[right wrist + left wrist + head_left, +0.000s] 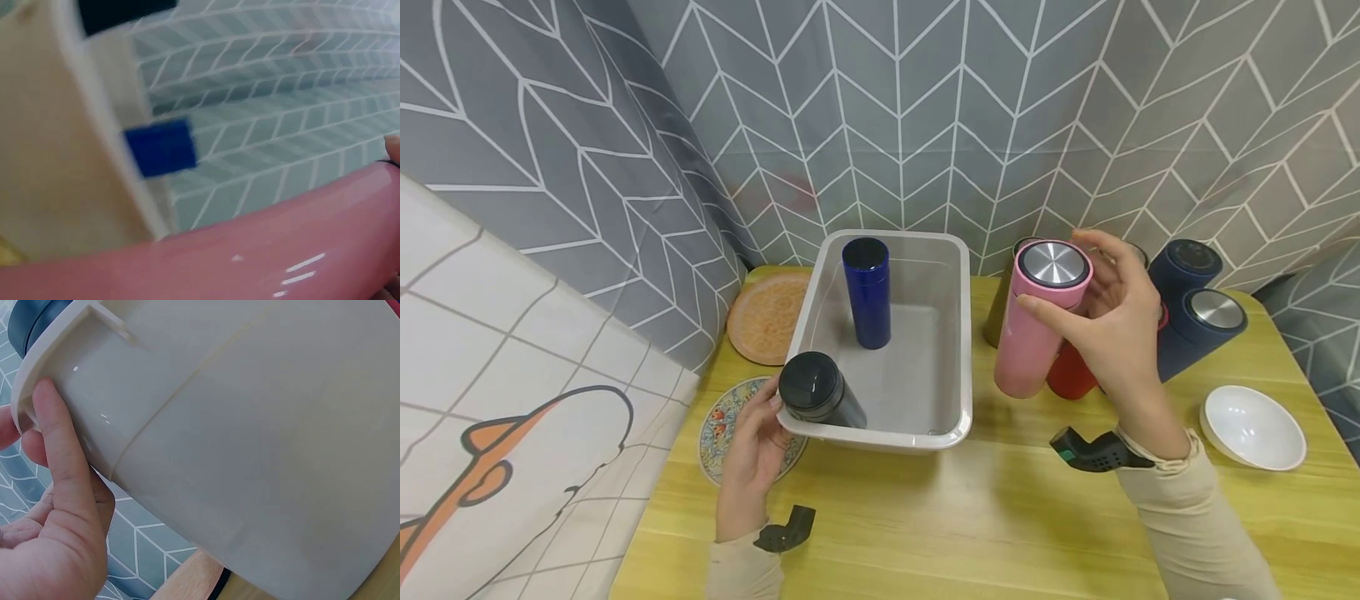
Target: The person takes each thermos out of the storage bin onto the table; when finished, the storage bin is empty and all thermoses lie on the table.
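Note:
My right hand (1120, 325) grips a pink thermos (1030, 346) around its upper part, just below the silver-topped lid. The thermos is slightly tilted, right of a grey plastic basin (913, 439); its pink side (281, 259) fills the lower right wrist view. At the basin's front left corner, my left hand (751, 450) holds the rim, with fingers against the outer wall (219, 437). Inside the basin a shiny blue thermos (872, 304) stands toward the back left. A dark grey thermos with a black lid (811, 385) is in the front left corner, close to my left hand.
Behind the right hand are a red thermos (1070, 375), a brownish one (996, 323) and two navy thermoses (1195, 333). A white bowl (1253, 427) sits at the right. Left of the basin lie a patterned plate (717, 429) and a round orange mat (766, 321). A curtain (925, 108) hangs behind.

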`<action>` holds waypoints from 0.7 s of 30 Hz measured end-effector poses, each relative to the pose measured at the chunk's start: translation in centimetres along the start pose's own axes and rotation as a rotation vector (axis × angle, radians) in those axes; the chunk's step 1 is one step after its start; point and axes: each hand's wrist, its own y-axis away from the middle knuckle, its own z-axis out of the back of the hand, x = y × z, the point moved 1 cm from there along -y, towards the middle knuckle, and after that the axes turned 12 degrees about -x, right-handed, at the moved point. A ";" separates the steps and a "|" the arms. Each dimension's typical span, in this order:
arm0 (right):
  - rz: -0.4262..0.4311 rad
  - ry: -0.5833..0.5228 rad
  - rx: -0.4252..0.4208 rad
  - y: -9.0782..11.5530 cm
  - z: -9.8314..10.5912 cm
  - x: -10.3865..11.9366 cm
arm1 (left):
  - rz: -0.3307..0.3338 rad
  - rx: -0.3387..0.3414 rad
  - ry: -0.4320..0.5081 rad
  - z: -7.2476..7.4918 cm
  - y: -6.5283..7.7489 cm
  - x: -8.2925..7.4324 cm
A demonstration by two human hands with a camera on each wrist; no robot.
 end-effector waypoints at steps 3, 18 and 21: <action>-0.013 0.136 -0.010 -0.1 0.1 -1.5 | 0.000 -0.005 0.006 0.0 0.0 0.0; 0.074 0.253 -0.030 0.8 0.1 -7.6 | -0.008 0.014 0.012 0.1 0.0 0.1; 0.087 0.235 -0.052 0.9 0.2 -8.3 | -0.007 0.017 0.015 0.1 0.0 0.1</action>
